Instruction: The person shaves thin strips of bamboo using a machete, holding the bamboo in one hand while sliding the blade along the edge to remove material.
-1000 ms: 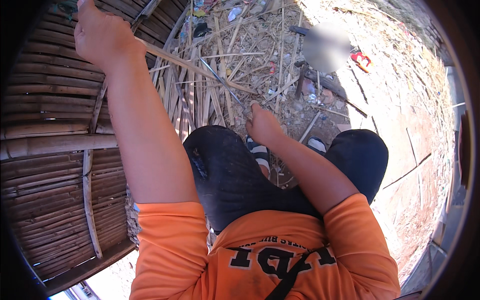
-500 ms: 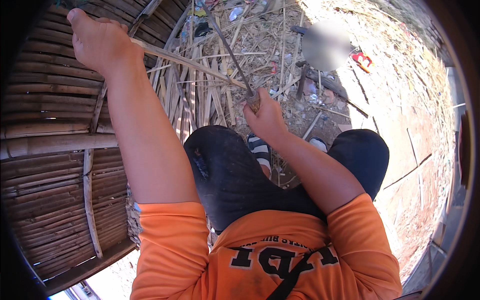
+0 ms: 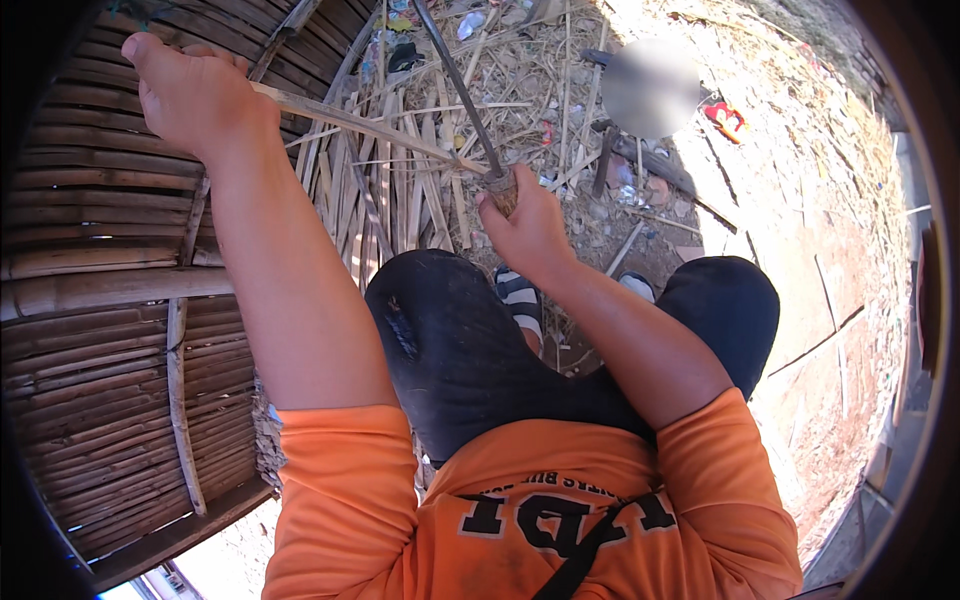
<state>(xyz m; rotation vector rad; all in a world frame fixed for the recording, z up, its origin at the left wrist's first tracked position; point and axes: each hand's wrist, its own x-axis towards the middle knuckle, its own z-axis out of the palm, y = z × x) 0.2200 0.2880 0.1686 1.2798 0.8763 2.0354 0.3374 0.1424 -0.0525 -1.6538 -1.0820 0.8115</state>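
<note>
Since half a second ago, the long dark blade [image 3: 458,85] has swung up: its tip, which then ended near the top middle of the view, now runs out past the top edge at about 12 o'clock. The right hand [image 3: 525,230] has barely moved, and the left hand [image 3: 195,95] still sits at 10 o'clock.

The left hand's fingers are curled shut around one end of a pale bamboo strip [image 3: 370,125]. The thumb points up and left. The strip runs from that hand rightward and slightly down, ending just beside the right hand near the centre.

The right hand is closed in a fist around the brown wooden handle [image 3: 503,188] of the blade. The blade rises from the handle toward 12 o'clock, leaning left, and crosses above the far end of the strip; whether the two touch cannot be told.

Beyond the hands, from 11 to 1 o'clock, a heap of split bamboo slats [image 3: 400,200] and dry scraps lies on the ground. A woven bamboo panel [image 3: 90,300] fills the left side from 7 to 10 o'clock. The person's knees in dark trousers [image 3: 450,340] are at the centre, an orange shirt [image 3: 500,500] at 6 o'clock. Bare reddish soil [image 3: 800,250] spreads at 3 o'clock.
</note>
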